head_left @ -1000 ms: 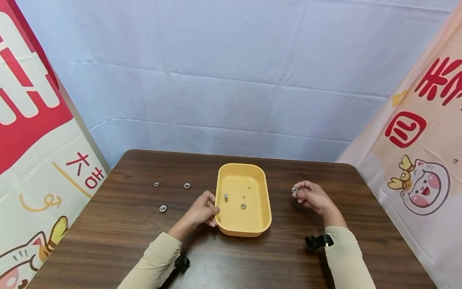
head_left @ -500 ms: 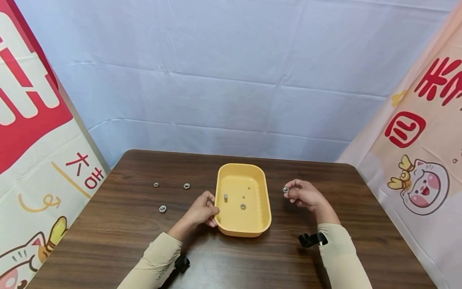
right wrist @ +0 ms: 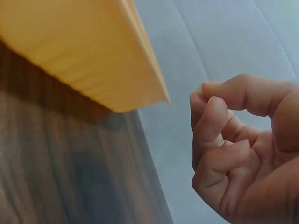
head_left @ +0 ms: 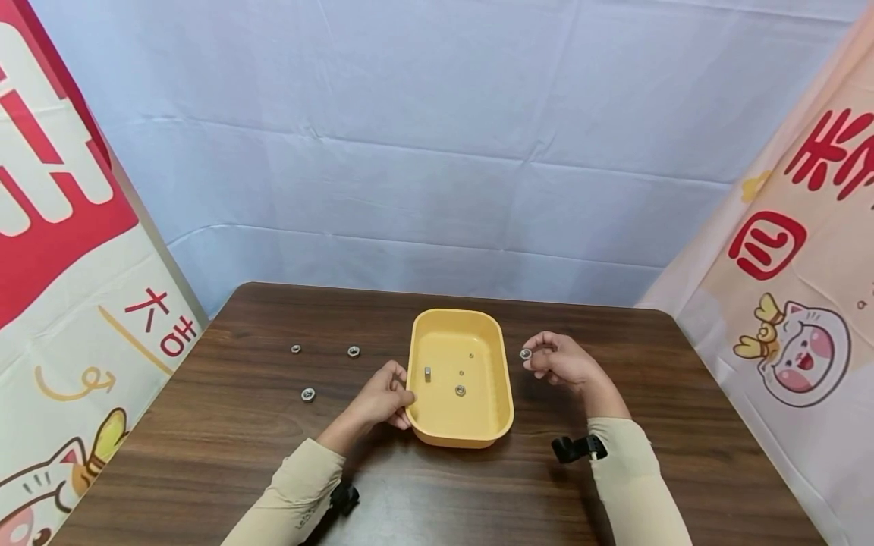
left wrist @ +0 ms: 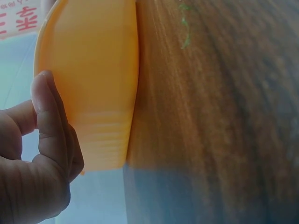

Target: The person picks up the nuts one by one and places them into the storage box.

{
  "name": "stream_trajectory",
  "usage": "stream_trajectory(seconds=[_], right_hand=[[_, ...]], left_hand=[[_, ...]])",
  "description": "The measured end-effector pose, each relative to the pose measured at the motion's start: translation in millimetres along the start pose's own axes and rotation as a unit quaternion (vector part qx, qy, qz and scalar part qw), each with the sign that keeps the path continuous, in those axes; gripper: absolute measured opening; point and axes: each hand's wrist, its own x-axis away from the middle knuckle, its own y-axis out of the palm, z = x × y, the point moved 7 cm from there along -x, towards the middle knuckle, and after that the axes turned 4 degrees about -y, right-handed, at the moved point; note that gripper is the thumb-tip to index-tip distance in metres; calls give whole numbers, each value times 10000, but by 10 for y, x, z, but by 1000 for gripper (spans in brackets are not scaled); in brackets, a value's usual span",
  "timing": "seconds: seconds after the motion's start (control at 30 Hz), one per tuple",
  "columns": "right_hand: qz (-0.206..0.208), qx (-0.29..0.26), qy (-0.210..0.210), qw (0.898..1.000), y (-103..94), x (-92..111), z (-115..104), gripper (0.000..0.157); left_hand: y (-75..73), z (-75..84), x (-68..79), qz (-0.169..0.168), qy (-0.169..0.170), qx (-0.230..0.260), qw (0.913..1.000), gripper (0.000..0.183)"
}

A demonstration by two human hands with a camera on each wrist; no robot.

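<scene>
A yellow plastic tray [head_left: 495,364] sits in the middle of the dark wooden table [head_left: 239,432]. Inside it lie a small metal block [head_left: 427,372], a nut [head_left: 460,390] and two tiny bits. My left hand [head_left: 384,396] grips the tray's left rim near the front corner; in the left wrist view a finger [left wrist: 52,126] lies against the tray wall [left wrist: 100,84]. My right hand [head_left: 561,361] hovers just right of the tray and pinches a silver nut [head_left: 525,354] at its fingertips. The right wrist view shows the curled fingers [right wrist: 219,116] beside the tray [right wrist: 79,51]; the nut is hidden there.
Three loose nuts lie on the table left of the tray: one [head_left: 296,349], another [head_left: 353,351] and a nearer one [head_left: 309,394]. Printed banners stand at the left [head_left: 61,250] and right [head_left: 799,258]; a pale blue cloth hangs behind.
My right hand has carried the pinched nut leftward, from well right of the tray to just beside its right rim. The left hand and tray have stayed put.
</scene>
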Motion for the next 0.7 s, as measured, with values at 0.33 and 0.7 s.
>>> stream_trajectory(seconds=[0.33,0.7], right_hand=[[38,228,-30,9997,86,-49,-155,31],[6,278,-97,9996,226,-174,-283,28]], left_hand=[[6,-3,6,-29,17,-11,10000,30],[-4,-24,-9,-14,33,32,10000,29]])
